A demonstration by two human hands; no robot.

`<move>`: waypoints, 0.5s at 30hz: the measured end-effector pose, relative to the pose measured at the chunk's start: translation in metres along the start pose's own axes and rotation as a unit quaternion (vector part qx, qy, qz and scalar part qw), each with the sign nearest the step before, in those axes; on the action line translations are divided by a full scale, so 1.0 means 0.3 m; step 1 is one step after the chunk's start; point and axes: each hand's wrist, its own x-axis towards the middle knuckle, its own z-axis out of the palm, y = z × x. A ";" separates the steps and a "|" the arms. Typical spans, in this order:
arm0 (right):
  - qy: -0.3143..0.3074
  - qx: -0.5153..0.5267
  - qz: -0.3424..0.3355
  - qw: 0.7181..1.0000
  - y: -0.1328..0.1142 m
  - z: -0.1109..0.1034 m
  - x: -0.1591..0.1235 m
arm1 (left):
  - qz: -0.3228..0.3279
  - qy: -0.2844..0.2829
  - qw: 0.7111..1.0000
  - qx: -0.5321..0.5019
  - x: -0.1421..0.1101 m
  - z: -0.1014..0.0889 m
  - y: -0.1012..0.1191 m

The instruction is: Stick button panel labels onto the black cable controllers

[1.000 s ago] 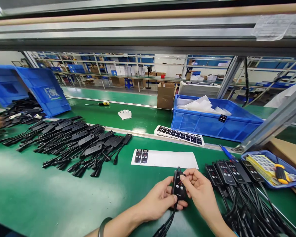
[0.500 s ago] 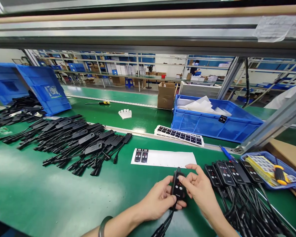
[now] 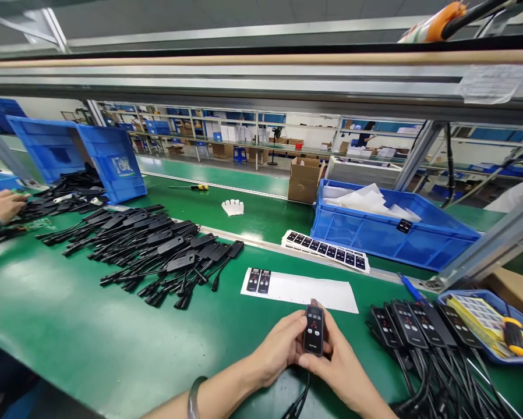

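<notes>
Black controller (image 3: 313, 330) in both hands, its face toward the wearer, is over the near side of the green bench (image 3: 91, 326). A broad heap of plain-faced controllers (image 3: 180, 263) spreads to the left; a smaller group of labelled controllers (image 3: 409, 327) lies to the right. Between them, a white backing sheet (image 3: 307, 290) carries two labels (image 3: 264, 282) at its left end. The left hand (image 3: 281, 343) grips the left edge; the right hand (image 3: 338, 358) wraps the right and lower edges, some fingers hidden. The face label (image 3: 313, 337) looks seated, so the step seems to be pressing or checking it; the next move calls for even thumb pressure.
</notes>
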 end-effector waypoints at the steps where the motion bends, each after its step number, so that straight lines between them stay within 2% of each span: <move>1: -0.009 0.012 -0.002 1.000 0.000 -0.001 -0.002 | 0.004 0.002 1.000 0.003 0.000 0.001 -0.001; 3: -0.007 -0.007 -0.018 1.000 -0.002 -0.009 0.002 | 0.006 0.006 1.000 0.026 0.000 0.000 -0.004; 6: 0.039 -0.086 -0.050 0.994 -0.004 -0.023 0.019 | 0.015 0.008 0.996 0.086 0.002 -0.008 -0.015; 8: 0.046 -0.128 -0.071 0.988 0.002 -0.026 0.028 | 0.022 0.008 0.992 0.121 0.007 -0.013 -0.024; 11: 0.057 -0.198 -0.097 0.974 0.028 -0.021 0.030 | 0.022 0.022 0.991 0.130 0.017 -0.016 -0.035; 13: 0.087 -0.272 -0.127 0.950 0.049 -0.013 0.027 | 0.033 0.029 0.994 0.096 0.025 -0.015 -0.037; 15: 0.119 -0.372 -0.189 0.901 0.059 -0.006 0.027 | 0.056 0.003 0.997 0.059 0.029 -0.017 -0.034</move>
